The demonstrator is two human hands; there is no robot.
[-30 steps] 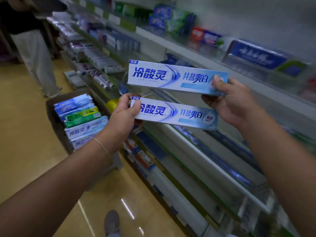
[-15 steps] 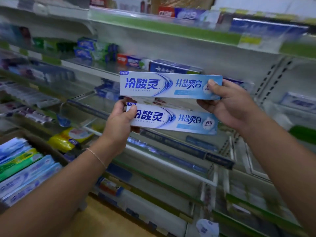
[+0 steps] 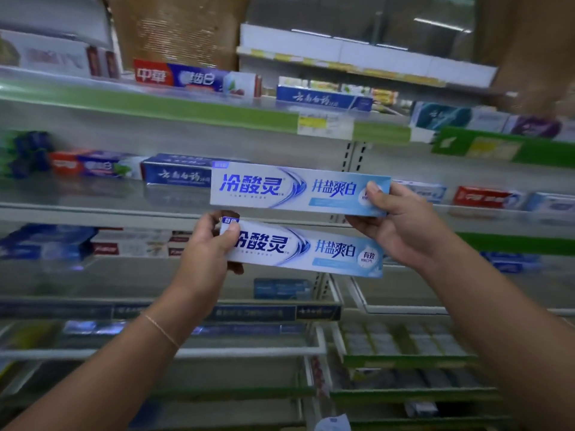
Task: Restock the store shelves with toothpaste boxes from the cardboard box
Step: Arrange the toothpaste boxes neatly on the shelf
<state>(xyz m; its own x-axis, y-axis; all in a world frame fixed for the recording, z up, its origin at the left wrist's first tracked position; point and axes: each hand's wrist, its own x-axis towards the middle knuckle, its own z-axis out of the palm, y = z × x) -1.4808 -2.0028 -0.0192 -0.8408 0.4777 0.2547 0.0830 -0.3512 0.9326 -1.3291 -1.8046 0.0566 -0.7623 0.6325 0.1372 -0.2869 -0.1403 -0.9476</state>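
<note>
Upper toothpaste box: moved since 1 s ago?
Cannot tell. The upper toothpaste box sits in the right hand as before, but the camera swung from aisle to shelves, so no fixed reference persists.

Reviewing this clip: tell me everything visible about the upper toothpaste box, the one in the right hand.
The upper toothpaste box is a long, slim carton, seemingly glossy card, white shading to pale blue rightward, with bold blue Chinese lettering and a swoosh. It looks closed and undented, held level in the air before the shelves. The right hand grips its right end, thumb across the front. It sits just above the lower box without clearly touching it.
</note>
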